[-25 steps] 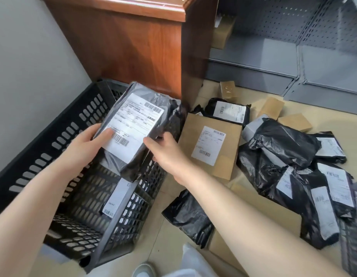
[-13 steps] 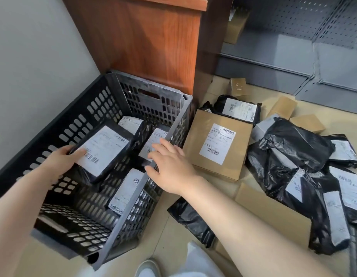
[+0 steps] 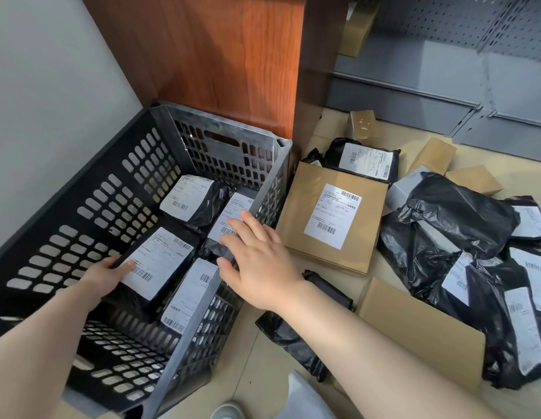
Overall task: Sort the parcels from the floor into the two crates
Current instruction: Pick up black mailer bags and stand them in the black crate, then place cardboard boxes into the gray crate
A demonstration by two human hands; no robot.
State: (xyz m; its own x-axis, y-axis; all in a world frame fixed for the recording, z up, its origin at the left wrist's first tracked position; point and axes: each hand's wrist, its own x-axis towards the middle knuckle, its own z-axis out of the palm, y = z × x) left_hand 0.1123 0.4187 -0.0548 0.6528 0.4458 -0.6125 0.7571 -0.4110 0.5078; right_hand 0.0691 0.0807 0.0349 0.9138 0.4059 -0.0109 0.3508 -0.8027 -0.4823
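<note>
Setting a black parcel (image 3: 155, 263) down into the crate (image 3: 90, 207) w/ the left hand (image 3: 107, 275): fingers under its near-left edge, thumb pressed on the white label, so clamped on the parcel, label kept face-up, prob. so the barcode stays readable. Parcel tilted, far end low inside the crate, near end raised at the hand; looks not yet let go.

Right hand (image 3: 257, 261) hanging over the crate's right rim (image 3: 233, 252), fingers apart and fairly straight, gripping nothing; fingertips above the rim, contact w/ it can't be told. Prob. steadying the crate or ready to swing out for the next pick.

Inside the crate, beyond & beside the left hand: three more black parcels w/ labels up, one past the held one (image 3: 190, 201), one under the right fingertips (image 3: 230, 219), one just right of the left wrist by the rim (image 3: 187, 297). Approx. four in total, bottom still showing at the near end.

Right of the right hand, on the floor (image 3: 263, 358): brown box w/ label (image 3: 332, 225) just beside the crate, heap of black bags (image 3: 450, 237) further out, small cartons (image 3: 434, 155) beyond. Second crate not identifiable. Sorting judged early; most parcels unsorted.
</note>
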